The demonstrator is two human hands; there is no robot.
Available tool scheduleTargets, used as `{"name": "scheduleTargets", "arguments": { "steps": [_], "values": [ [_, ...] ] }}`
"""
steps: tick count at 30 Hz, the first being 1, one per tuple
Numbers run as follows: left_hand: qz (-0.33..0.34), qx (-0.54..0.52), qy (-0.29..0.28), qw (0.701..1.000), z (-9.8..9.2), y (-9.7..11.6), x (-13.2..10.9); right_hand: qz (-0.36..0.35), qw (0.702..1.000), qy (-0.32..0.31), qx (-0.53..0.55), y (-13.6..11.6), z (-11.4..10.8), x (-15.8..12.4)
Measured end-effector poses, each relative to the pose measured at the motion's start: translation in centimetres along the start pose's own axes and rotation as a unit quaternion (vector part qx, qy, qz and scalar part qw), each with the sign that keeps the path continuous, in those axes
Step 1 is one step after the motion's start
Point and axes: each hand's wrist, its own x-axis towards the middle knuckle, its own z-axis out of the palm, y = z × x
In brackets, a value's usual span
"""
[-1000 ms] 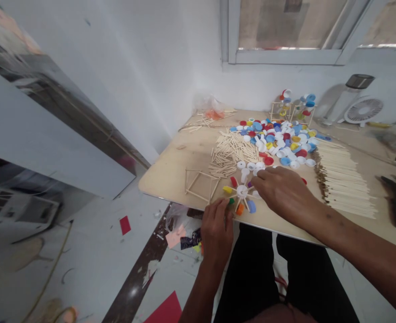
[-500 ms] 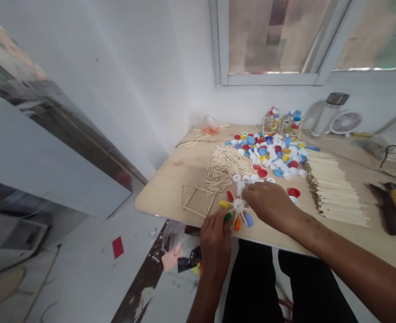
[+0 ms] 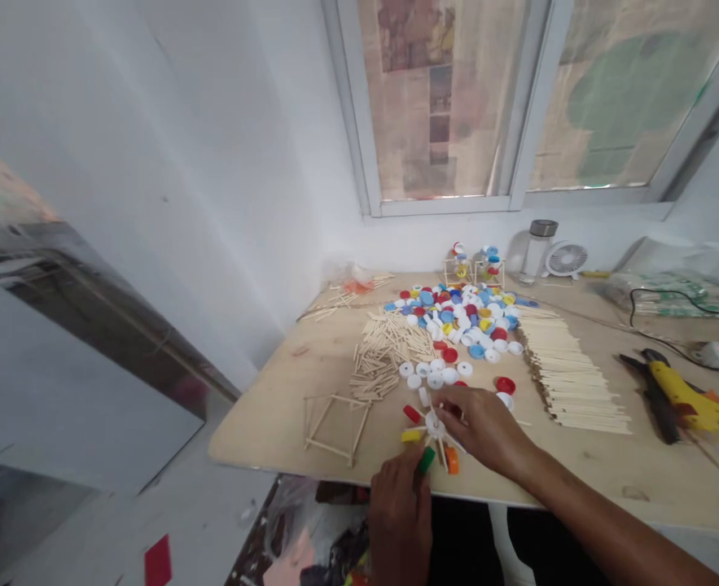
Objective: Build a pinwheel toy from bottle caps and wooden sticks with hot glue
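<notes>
A wheel of sticks (image 3: 436,425) lies at the table's front edge, with a white bottle-cap hub and caps on its spoke ends. Its red cap (image 3: 411,413), yellow cap (image 3: 410,436) and white cap (image 3: 424,396) point left and away. My left hand (image 3: 401,505) has its fingers closed at the green cap (image 3: 426,460) on the near side. Over the right side of the wheel, my right hand (image 3: 481,422) pinches near a spoke beside the white cap; its palm hides some spokes. An orange cap (image 3: 452,460) shows below it.
Left of the wheel stands a stick frame (image 3: 336,427). Beyond lie a pile of short sticks (image 3: 389,350), many bottle caps (image 3: 457,313) and a row of long sticks (image 3: 572,374). A yellow glue gun (image 3: 689,399) rests at the right, a glass bottle (image 3: 537,252) and fan (image 3: 567,260) behind.
The wheel has turned counterclockwise, its green and orange caps swinging toward the right. My right hand has drawn in closer to the hub. The view has tilted up and shifted right.
</notes>
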Motion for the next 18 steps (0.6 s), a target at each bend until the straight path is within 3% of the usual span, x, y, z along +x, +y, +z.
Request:
{"name": "scheduleTargets", "arguments": {
  "steps": [3,9,13,18],
  "values": [
    [-0.020,-0.012,-0.017,1.000,0.0,-0.2,-0.7,0.015,0.999,0.011,0.045,0.3,0.6,-0.3],
    [-0.142,-0.043,0.061,0.987,-0.9,-0.8,-2.1,0.028,0.990,0.044,0.131,1.0,1.6,-1.1],
    [-0.156,-0.020,0.024,0.987,-1.8,-0.1,-1.7,0.058,0.975,0.058,0.208,1.6,2.1,-1.8],
    [-0.145,-0.011,-0.006,0.989,-1.7,1.3,-0.3,0.078,0.958,0.085,0.263,2.3,2.3,-2.2]
  ]
}}
